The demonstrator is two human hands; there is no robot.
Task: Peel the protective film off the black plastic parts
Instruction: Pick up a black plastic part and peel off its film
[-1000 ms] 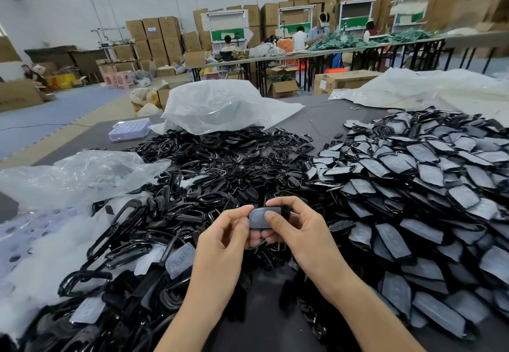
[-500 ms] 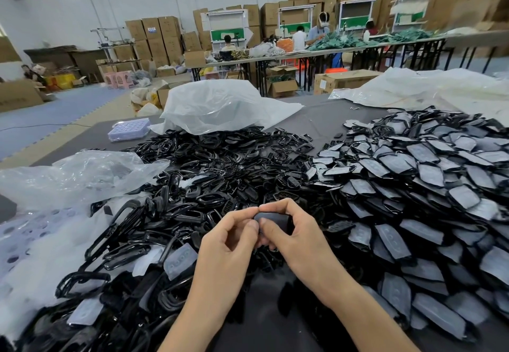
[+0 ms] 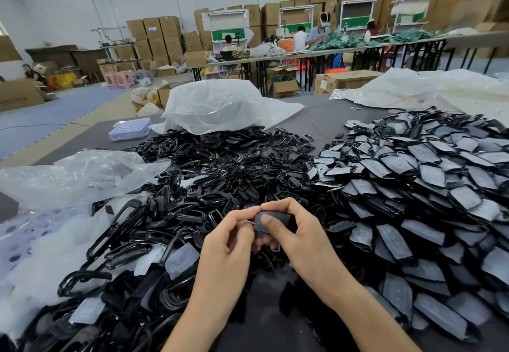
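Right hand [image 3: 296,237] still grips the black part [image 3: 275,218], more exposed now; left hand [image 3: 228,238] seemingly pinches its edge.

White plastic bag [image 3: 220,109] at 12 o'clock on dark tabletop [image 3: 325,123]; lavender tray [image 3: 129,129] just beside it at 11. Crumpled clear bag [image 3: 82,178] at 9. Beyond: long table [image 3: 275,59] with workers [image 3: 319,34], stacked cardboard boxes [image 3: 154,37] along back wall, pink stools [image 3: 118,78] at 10.
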